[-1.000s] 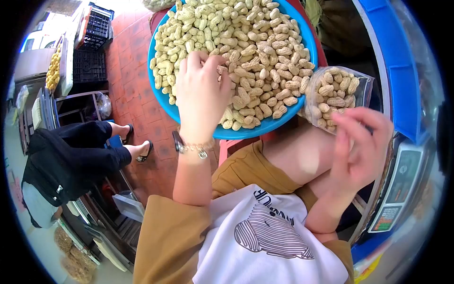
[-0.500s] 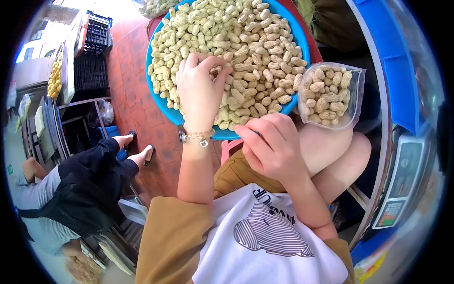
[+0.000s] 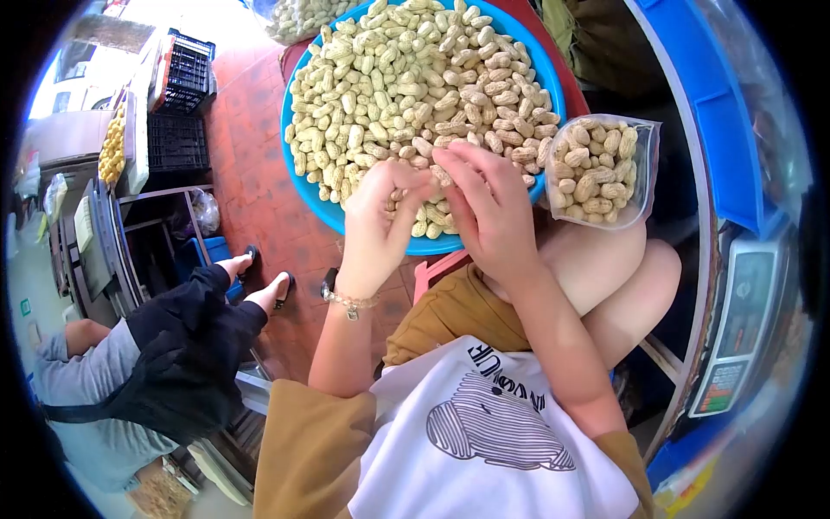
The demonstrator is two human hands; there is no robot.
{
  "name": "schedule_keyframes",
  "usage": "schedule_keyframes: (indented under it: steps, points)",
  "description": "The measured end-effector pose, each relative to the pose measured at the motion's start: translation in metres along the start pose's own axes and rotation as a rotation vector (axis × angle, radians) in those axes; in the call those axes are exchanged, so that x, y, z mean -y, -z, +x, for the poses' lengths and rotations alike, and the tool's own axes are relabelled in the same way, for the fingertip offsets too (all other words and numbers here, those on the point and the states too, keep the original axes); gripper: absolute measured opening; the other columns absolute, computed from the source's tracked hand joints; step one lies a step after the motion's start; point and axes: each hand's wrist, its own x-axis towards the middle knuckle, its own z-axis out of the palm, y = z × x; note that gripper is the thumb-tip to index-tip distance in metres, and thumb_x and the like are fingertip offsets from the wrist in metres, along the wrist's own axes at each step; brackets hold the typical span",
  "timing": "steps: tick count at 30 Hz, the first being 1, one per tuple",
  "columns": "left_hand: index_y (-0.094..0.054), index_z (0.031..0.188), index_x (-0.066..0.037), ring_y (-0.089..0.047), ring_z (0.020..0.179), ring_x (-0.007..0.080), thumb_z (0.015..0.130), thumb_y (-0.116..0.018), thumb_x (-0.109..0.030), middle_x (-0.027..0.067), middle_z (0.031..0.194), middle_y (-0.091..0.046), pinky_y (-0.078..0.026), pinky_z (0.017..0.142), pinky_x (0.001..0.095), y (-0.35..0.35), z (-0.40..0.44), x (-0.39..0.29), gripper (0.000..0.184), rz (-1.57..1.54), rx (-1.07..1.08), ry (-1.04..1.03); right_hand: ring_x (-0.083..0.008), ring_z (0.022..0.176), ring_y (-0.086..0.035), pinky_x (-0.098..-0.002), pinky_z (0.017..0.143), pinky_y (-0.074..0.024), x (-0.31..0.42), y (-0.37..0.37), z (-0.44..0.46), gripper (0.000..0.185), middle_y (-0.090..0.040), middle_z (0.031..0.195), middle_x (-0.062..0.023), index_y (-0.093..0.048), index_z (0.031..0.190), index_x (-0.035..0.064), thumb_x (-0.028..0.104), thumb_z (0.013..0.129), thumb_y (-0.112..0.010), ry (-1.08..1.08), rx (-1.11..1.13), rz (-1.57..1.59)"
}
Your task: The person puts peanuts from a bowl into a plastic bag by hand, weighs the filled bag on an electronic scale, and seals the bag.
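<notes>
My left hand (image 3: 380, 212) and my right hand (image 3: 494, 208) meet over the near edge of a blue basin (image 3: 555, 73) heaped with unshelled peanuts (image 3: 380, 104). Between their fingertips sits a single peanut (image 3: 441, 176), partly covered by the fingers. The left thumb and fingers are pinched together against it, and the right fingers curl round its other side. At the right, a clear plastic bag (image 3: 641, 195) filled with peanuts rests against the basin, by my knee.
Another bag of peanuts (image 3: 303, 19) stands beyond the basin. A blue-edged table with a scale (image 3: 735, 320) runs along the right. To the left, a person in dark clothing (image 3: 186, 346) sits near black crates (image 3: 177, 143) and a metal rack on the red tiled floor.
My left hand has come back from the middle of the peanuts toward the near rim. My right hand has moved up to meet it, and their fingertips now come together at a peanut.
</notes>
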Motion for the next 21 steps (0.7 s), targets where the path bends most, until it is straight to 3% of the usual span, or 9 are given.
schedule_keyframes:
  steps: [6, 16, 19, 21]
  points:
    - [-0.061, 0.091, 0.001, -0.063, 0.08, 0.0261, 0.082, -0.066, 0.004, 0.012, 0.085, -0.064, -0.049, 0.072, 0.0333, 0.006, -0.008, -0.007, 0.01, 0.03, 0.038, 0.001, -0.0242, 0.083, -0.058, -0.0369, 0.073, -0.0463, 0.001, -0.001, -0.003, 0.019, -0.059, 0.087, -0.0066, -0.062, 0.099, 0.0065, 0.006, 0.08, -0.066, 0.052, 0.098, -0.009]
    - [-0.063, 0.098, 0.0, -0.061, 0.082, 0.0289, 0.083, -0.067, -0.002, 0.0127, 0.087, -0.063, -0.048, 0.074, 0.0355, 0.02, -0.005, -0.02, 0.016, 0.163, 0.17, -0.047, -0.0239, 0.071, -0.055, -0.0363, 0.064, -0.0452, 0.006, -0.005, -0.01, 0.015, -0.053, 0.075, -0.0063, -0.059, 0.085, 0.0052, 0.005, 0.073, -0.068, 0.122, 0.075, -0.055]
    - [-0.066, 0.099, 0.0, -0.061, 0.081, 0.022, 0.082, -0.066, -0.002, 0.0104, 0.088, -0.066, -0.047, 0.075, 0.0306, 0.015, -0.011, -0.015, 0.017, 0.143, 0.153, -0.039, -0.0238, 0.068, -0.052, -0.0361, 0.061, -0.0435, 0.007, -0.003, -0.011, 0.014, -0.049, 0.069, -0.0063, -0.056, 0.076, 0.0063, 0.005, 0.069, -0.068, 0.12, 0.06, -0.047]
    - [-0.067, 0.097, 0.0, -0.06, 0.079, 0.0232, 0.08, -0.066, -0.001, 0.0107, 0.087, -0.065, -0.047, 0.074, 0.0311, 0.016, -0.011, -0.017, 0.017, 0.188, 0.179, -0.08, -0.024, 0.066, -0.051, -0.0361, 0.059, -0.0422, 0.006, -0.002, -0.014, 0.015, -0.046, 0.067, -0.0063, -0.053, 0.07, 0.0071, 0.005, 0.066, -0.068, 0.115, 0.073, -0.044]
